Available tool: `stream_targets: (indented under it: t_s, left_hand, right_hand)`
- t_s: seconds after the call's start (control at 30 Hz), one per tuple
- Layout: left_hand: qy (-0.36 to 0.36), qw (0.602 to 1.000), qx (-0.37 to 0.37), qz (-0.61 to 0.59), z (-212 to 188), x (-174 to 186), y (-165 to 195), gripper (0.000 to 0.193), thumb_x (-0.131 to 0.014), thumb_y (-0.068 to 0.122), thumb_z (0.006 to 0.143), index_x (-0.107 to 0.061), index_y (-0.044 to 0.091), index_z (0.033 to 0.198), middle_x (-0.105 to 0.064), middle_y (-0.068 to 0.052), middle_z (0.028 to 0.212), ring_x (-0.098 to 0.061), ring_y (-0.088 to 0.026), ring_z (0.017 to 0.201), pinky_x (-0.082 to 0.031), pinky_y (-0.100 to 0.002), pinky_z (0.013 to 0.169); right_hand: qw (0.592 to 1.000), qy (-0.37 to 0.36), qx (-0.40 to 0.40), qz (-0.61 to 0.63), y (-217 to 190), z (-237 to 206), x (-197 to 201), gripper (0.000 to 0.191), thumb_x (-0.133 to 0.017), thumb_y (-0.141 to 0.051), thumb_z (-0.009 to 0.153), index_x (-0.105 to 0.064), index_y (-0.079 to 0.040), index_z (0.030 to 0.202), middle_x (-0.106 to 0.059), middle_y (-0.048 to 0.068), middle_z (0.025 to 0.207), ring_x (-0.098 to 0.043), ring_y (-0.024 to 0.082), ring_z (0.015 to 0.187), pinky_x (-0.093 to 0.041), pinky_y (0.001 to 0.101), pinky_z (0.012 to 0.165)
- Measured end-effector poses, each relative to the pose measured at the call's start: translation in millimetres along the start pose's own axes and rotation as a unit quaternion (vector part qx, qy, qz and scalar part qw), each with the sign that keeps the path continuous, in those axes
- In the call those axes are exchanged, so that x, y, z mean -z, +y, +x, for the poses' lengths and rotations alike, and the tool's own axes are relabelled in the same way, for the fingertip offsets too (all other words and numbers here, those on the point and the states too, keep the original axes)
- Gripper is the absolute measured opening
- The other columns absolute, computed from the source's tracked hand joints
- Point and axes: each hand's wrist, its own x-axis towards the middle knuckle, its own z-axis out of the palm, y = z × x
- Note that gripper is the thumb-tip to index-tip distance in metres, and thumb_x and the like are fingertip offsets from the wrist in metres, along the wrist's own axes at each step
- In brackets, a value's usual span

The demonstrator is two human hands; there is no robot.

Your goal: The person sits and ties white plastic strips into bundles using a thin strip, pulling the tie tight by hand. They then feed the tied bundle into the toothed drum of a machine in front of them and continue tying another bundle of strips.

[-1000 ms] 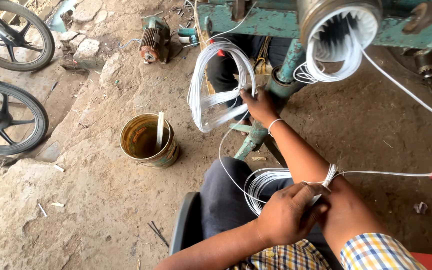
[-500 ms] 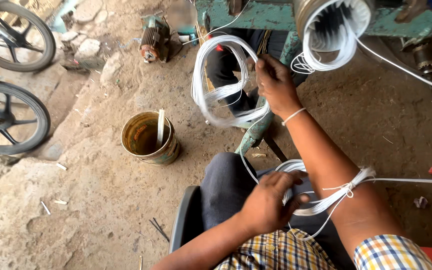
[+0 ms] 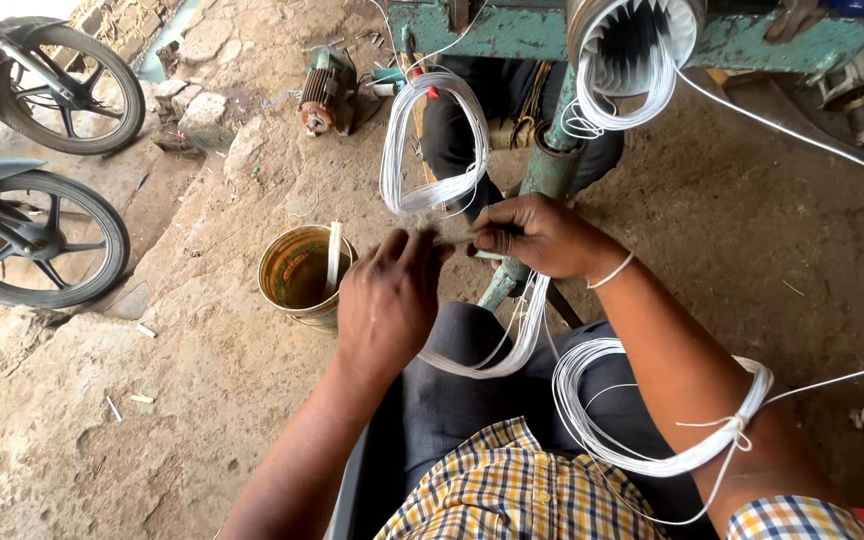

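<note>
**Two hands at a white wire coil above the lap**

Bare dirt ground surrounds the seated person. A round, rusty metal can [image 3: 297, 275] with a pale flat stick leaning in it stands on the dirt just left of the left hand. Farther up lies a small ribbed grey electric motor [image 3: 324, 92], and two dark motorcycle wheels [image 3: 37, 240] stand at the left edge. A green-painted metal stand [image 3: 542, 175] rises directly behind the hands, its post partly hidden by the right hand; on top sits a round metal motor housing [image 3: 635, 45] with white wire loops hanging from its mouth.

The left hand [image 3: 389, 300] and the right hand [image 3: 537, 235] meet at the middle of the view, fingertips close together. Between them they pinch the lower end of an upright oval coil of thin white wire [image 3: 432, 140], which rises above the hands in front of the stand. Both hands are narrowly closed, thumb against fingers, on the strands. A second bundle of white wire [image 3: 497, 350] sags from the hands down onto the grey-trousered lap. A third white wire coil [image 3: 652, 450], tied with a knot, is looped around the right forearm.

Counted: three hand-worked coils, one can, one loose motor, two wheels.
</note>
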Motion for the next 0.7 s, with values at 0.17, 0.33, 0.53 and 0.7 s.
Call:
stream_targets:
  t_s: [0.17, 0.33, 0.53, 0.7]
  left_hand:
    - [0.033, 0.994, 0.019, -0.099, -11, -17, -27, 0.014, -0.061, 0.017, 0.105, -0.071, 0.008, 0.101, -0.073, -0.009, 0.089, -0.068, -0.022, 0.063, -0.055, -0.038, 0.054]
    - [0.14, 0.985, 0.0, -0.101, -7, 0, -51, 0.013, -0.057, 0.008, 0.105, -0.07, 0.009, 0.105, -0.074, -0.008, 0.097, -0.07, -0.021, 0.077, -0.058, -0.037, 0.066]
    - [0.18, 0.951, -0.2, 0.151, 2, 0, -13, 0.037, -0.059, 0.035, 0.099, -0.063, 0.009, 0.124, -0.068, -0.01, 0.103, -0.066, -0.024, 0.091, -0.049, -0.041, 0.084]
    - [-0.012, 0.977, -0.189, 0.099, 3, -13, 0, 0.037, -0.05, 0.026, 0.104, -0.062, 0.003, 0.13, -0.067, -0.01, 0.094, -0.065, -0.026, 0.083, -0.047, -0.042, 0.076]
  right_hand:
    - [0.999, -0.023, 0.015, -0.027, 4, -9, 4, 0.037, -0.066, -0.039, 0.095, -0.073, -0.004, 0.104, -0.075, 0.003, 0.091, -0.068, 0.011, 0.085, -0.055, 0.0279, 0.077]
    - [0.994, 0.106, 0.022, -0.031, 22, -7, 5, 0.041, -0.051, -0.035, 0.113, -0.068, -0.006, 0.089, -0.072, 0.001, 0.084, -0.067, 0.01, 0.081, -0.055, 0.0304, 0.078]
    - [0.945, 0.2, 0.038, -0.254, -1, -3, -22, 0.042, -0.054, -0.04, 0.106, -0.07, -0.006, 0.088, -0.064, 0.013, 0.064, -0.068, 0.027, 0.06, -0.048, 0.0405, 0.057]
    - [0.918, 0.235, 0.123, -0.294, -22, -6, -30, 0.044, -0.054, -0.043, 0.109, -0.069, -0.006, 0.09, -0.067, 0.015, 0.072, -0.069, 0.034, 0.067, -0.05, 0.0422, 0.058]
